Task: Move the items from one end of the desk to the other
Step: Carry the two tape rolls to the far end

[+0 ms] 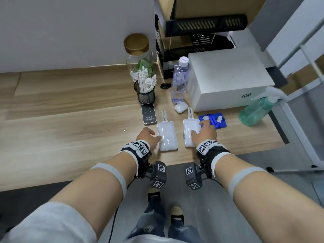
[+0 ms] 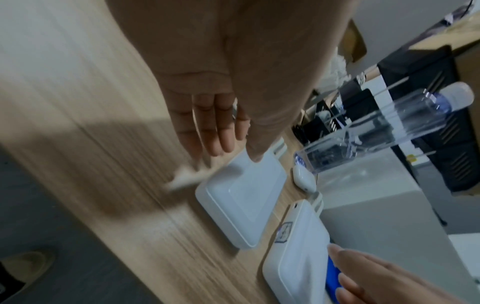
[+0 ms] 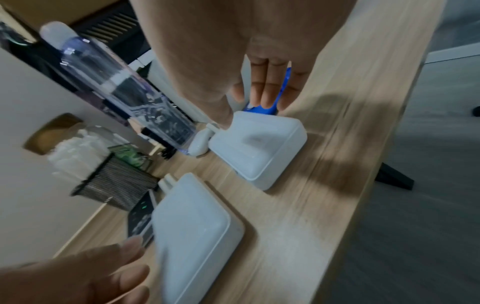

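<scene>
- At the right end of the wooden bench (image 1: 70, 106), two white power banks lie side by side, a little apart, near the front edge.
- The left hand (image 1: 149, 136) sits at the left side of the left power bank (image 1: 167, 135), fingers straight and relaxed, thumb touching its top; it holds nothing.
- The right hand (image 1: 205, 131) lies over the right power bank (image 1: 190, 128) with fingers spread wide and straight, thumb on its top, fingertips reaching the blue packet (image 1: 216, 121) just beside it.
- Behind them stand a dark Wi-Fi device (image 1: 148, 114), a white earbud case (image 1: 181, 107), a water bottle (image 1: 180, 81), a mesh cup of paper sticks (image 1: 145, 92), a glass jar (image 1: 138, 55), a white box (image 1: 228, 78) and a green spray bottle (image 1: 257, 109).
</scene>
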`<state>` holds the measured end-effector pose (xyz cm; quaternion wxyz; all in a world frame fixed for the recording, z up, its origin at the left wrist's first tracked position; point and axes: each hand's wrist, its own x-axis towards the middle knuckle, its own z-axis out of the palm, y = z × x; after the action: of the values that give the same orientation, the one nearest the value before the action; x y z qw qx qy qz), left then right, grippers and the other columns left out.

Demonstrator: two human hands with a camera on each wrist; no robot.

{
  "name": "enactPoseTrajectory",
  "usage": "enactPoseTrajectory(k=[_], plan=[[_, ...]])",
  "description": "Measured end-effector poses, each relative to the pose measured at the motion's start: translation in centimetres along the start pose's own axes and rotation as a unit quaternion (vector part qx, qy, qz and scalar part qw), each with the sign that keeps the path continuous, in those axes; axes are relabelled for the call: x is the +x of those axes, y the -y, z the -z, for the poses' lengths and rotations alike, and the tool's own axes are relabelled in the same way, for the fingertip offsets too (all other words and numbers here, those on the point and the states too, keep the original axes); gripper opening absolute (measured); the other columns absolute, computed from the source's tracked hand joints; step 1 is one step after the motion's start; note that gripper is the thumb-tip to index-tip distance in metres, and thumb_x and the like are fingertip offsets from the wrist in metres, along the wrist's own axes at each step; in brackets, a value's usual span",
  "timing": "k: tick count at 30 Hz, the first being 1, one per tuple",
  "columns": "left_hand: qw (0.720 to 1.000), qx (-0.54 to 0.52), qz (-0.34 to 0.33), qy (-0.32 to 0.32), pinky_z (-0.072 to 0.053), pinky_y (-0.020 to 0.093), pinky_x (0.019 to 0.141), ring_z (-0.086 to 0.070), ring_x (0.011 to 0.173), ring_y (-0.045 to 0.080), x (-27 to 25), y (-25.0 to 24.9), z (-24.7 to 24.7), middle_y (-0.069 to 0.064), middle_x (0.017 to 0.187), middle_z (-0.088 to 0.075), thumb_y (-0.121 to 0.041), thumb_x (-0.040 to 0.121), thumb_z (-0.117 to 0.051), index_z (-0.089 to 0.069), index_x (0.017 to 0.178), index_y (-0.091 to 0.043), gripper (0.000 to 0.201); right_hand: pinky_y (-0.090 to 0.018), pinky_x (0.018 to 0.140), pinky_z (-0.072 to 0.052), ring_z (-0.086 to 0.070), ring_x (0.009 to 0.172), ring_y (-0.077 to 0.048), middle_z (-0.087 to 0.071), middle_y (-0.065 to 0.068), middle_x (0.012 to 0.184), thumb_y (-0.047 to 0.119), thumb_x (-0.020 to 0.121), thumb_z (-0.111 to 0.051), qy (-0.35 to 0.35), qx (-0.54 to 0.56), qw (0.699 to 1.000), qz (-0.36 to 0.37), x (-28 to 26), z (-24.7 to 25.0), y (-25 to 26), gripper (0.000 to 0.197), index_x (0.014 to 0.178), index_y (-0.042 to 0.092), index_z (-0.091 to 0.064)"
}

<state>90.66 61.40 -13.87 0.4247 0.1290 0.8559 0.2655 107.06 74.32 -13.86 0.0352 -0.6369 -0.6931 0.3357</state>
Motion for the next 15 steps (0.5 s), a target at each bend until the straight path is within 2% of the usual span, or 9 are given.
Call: enactPoseTrajectory(k=[3,6,10,12,15], plan=[[0.999,-0.028,-0.016,-0.026,-0.058,0.045,0.087,-0.070,0.094,0.026,-2.7,0.9,1.9,0.005,0.097,-0.068,-0.035,0.081,-0.074,-0.057,0.092,-0.024,0.022,-0.035,0.091,-0.046,-0.058,0.113,-0.032,-0.060,-0.014,0.122,0.025,0.088,-0.065,0.043,0.051,0.997,0.040,-1.9,0.1,1.4,0.039,0.122,0.016,-0.049],[0.994,-0.094,-0.016,-0.057,-0.059,0.046,0.087,-0.068,0.087,0.024,-6.3,2.2,4.9,0.005,0.087,-0.064,-0.026,0.087,-0.071,-0.061,0.099,-0.014,0.020,-0.027,0.081,-0.040,-0.062,0.104,-0.030,-0.064,-0.008,0.105,0.026,0.090,-0.062,0.099,0.072,0.989,0.087,-4.8,0.0,4.0,0.035,0.122,0.015,-0.052],[0.981,-0.163,-0.013,-0.105,-0.058,0.043,0.086,-0.064,0.079,0.018,-10.2,4.7,10.0,0.008,0.092,-0.064,-0.020,0.093,-0.065,-0.061,0.105,-0.008,0.017,-0.027,0.074,-0.040,-0.059,0.084,-0.024,-0.055,0.003,0.079,0.027,0.089,-0.063,0.155,0.070,0.974,0.152,-8.7,-1.2,8.2,0.025,0.112,0.019,-0.055],[0.972,-0.190,-0.014,-0.138,-0.057,0.041,0.083,-0.064,0.075,0.018,-11.7,6.3,12.8,0.009,0.092,-0.065,-0.018,0.093,-0.064,-0.062,0.101,-0.010,0.012,-0.027,0.073,-0.041,-0.057,0.082,-0.022,-0.051,0.007,0.076,0.026,0.088,-0.065,0.169,0.072,0.964,0.191,-10.7,-1.8,10.6,0.018,0.102,0.021,-0.056],[0.955,-0.234,-0.015,-0.182,-0.055,0.039,0.079,-0.062,0.072,0.019,-13.7,8.8,16.9,0.011,0.092,-0.065,-0.013,0.093,-0.062,-0.061,0.097,-0.011,0.005,-0.026,0.073,-0.039,-0.055,0.082,-0.021,-0.051,0.008,0.072,0.021,0.088,-0.064,0.181,0.062,0.952,0.239,-13.8,-3.0,14.8,0.010,0.097,0.018,-0.062]])
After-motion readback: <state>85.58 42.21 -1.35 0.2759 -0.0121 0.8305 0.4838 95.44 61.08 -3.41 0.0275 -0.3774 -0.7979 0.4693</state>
